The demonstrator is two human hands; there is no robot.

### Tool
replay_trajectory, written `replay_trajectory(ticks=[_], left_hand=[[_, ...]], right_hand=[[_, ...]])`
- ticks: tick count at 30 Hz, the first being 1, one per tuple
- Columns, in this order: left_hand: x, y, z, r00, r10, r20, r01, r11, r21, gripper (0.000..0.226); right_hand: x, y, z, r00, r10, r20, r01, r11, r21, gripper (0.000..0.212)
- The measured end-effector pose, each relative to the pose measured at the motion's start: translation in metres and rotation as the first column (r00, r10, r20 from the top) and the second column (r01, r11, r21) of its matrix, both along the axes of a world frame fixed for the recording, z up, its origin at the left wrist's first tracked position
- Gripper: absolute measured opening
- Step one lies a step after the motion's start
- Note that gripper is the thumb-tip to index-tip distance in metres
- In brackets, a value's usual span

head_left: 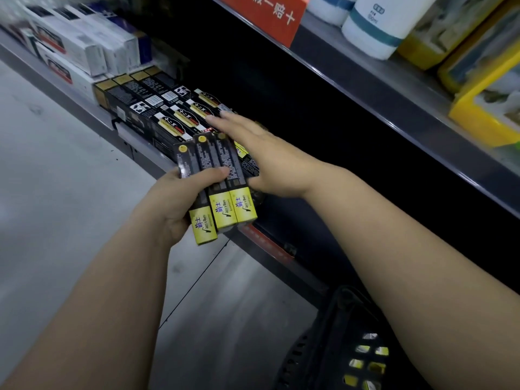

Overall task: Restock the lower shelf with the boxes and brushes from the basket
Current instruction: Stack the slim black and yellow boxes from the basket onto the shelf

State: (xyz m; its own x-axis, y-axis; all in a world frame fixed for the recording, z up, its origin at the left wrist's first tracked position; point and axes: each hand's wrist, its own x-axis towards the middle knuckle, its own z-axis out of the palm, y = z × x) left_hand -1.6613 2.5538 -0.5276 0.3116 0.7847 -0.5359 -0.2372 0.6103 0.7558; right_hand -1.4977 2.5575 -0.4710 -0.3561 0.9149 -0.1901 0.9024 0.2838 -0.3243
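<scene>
While the black slotted plastic basket (332, 327) shows yellow packs (363, 349) through its wall, the left hand (174, 201) grips three long black-and-yellow cardboard boxes (222, 192) at the edge of the grey metal lower shelf (92, 114); the right hand (261, 159), fingers straight, stretches flat over black cartons (157, 114) rowed there, above pale grey floor (56, 206).

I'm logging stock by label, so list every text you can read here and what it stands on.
"一赔十": red sign on the upper shelf edge; the character before it is cut off.
"爵士": yellow-ended boxes gripped by the left hand; the small print beside it is too small to read.
Black boxes on the lower shelf: labels too blurred to read.
White bottle: print too small to read.
</scene>
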Motion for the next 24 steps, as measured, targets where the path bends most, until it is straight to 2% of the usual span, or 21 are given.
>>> replay_trajectory(ticks=[2, 5, 10, 12, 14, 16, 18, 20, 24], left_hand=[[0.0, -0.003, 0.007, 0.996, -0.064, 0.059, 0.066, 0.998, -0.02, 0.042], [-0.001, -0.006, 0.012, 0.987, -0.14, 0.078, 0.143, 0.989, -0.04, 0.041], [-0.005, -0.004, 0.011, 0.959, -0.225, 0.172, 0.24, 0.968, -0.069, 0.05], [-0.005, 0.0, 0.01, 0.965, -0.172, 0.198, 0.19, 0.979, -0.074, 0.043], [-0.004, 0.003, 0.004, 0.982, -0.046, 0.181, 0.064, 0.993, -0.094, 0.035], [0.001, 0.005, -0.002, 0.993, 0.078, 0.092, -0.066, 0.989, -0.13, 0.037], [0.007, 0.004, -0.008, 0.989, 0.144, 0.034, -0.138, 0.979, -0.15, 0.043], [0.013, 0.002, -0.011, 0.987, 0.159, 0.02, -0.154, 0.977, -0.148, 0.043], [0.021, 0.001, -0.015, 0.989, 0.147, 0.019, -0.143, 0.978, -0.155, 0.046]], right_hand=[[0.002, -0.001, 0.007, 0.999, 0.028, 0.021, -0.029, 0.999, 0.026, 0.087], [0.009, -0.005, 0.015, 1.0, -0.003, -0.028, 0.004, 0.999, 0.046, 0.073], [0.016, -0.004, 0.019, 0.999, 0.014, 0.033, -0.017, 0.996, 0.083, 0.057], [0.026, -0.001, 0.019, 0.999, -0.025, 0.044, 0.02, 0.994, 0.107, 0.044], [0.042, 0.001, 0.016, 0.987, -0.159, 0.023, 0.153, 0.977, 0.151, 0.032], [0.054, 0.003, 0.007, 0.92, -0.392, 0.02, 0.384, 0.909, 0.163, 0.032], [0.061, 0.007, -0.009, 0.841, -0.53, 0.109, 0.512, 0.844, 0.159, 0.03], [0.06, 0.011, -0.026, 0.808, -0.559, 0.185, 0.546, 0.829, 0.122, 0.035], [0.047, 0.014, -0.051, 0.825, -0.533, 0.188, 0.552, 0.831, -0.066, 0.04]])
